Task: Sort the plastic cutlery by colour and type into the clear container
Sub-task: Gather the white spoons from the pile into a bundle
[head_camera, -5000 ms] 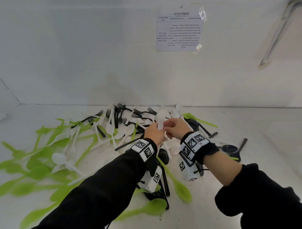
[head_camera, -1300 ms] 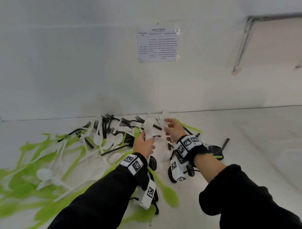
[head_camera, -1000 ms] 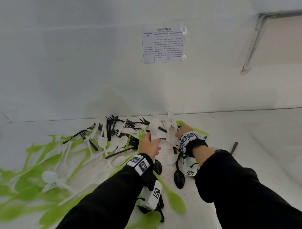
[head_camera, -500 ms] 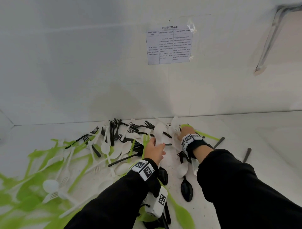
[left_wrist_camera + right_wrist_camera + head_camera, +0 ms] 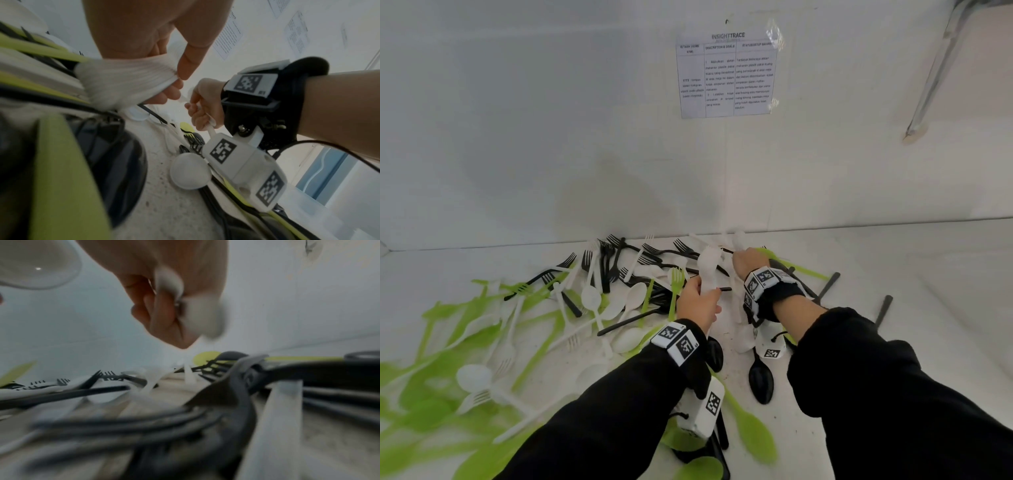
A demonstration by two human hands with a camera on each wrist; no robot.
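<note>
Green, white and black plastic forks and spoons lie mixed in a pile (image 5: 613,291) on the white table (image 5: 911,260). My left hand (image 5: 697,303) grips a bundle of white spoons (image 5: 708,262) upright over the middle of the pile; their stacked handles (image 5: 127,78) run through its fist. My right hand (image 5: 748,262) is stretched to the far side of the pile near the wall. Its fingers (image 5: 164,313) curl round a blurred white spoon (image 5: 200,318), whose handle (image 5: 211,129) sticks out below the fist. No clear container shows plainly.
Black forks (image 5: 613,260) lie at the back and green spoons (image 5: 431,377) spread to the left. A black spoon (image 5: 761,378) and a green spoon (image 5: 751,428) lie between my forearms. Loose black handles (image 5: 883,308) lie right. A printed sheet (image 5: 726,73) hangs on the wall.
My right hand has moved away from the left hand, reached to the back of the pile and closed on a white spoon. The left hand still holds its spoon bundle.
</note>
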